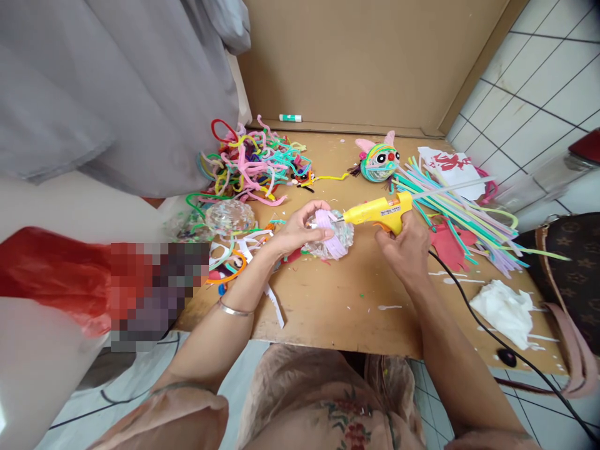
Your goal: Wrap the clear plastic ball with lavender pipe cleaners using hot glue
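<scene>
Yellow glue gun [375,214] is clasped by the right grip [407,245], and its nozzle is pointed at lilac strips [330,236] on a clear rounded piece [346,234]. This piece is held over the tabletop [328,306] by the left grip [300,230], with thumb and fingers closed on it. Beyond, a tangled heap of fuzzy stems [248,161] and a decorated ball [377,165] are placed; to the right, straight stems [464,212] are spread.

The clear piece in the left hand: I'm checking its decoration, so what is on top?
Lilac strips lie across the clear piece, and the yellow glue gun points at them. The left hand covers part of the piece; its underside cannot be seen.
</scene>
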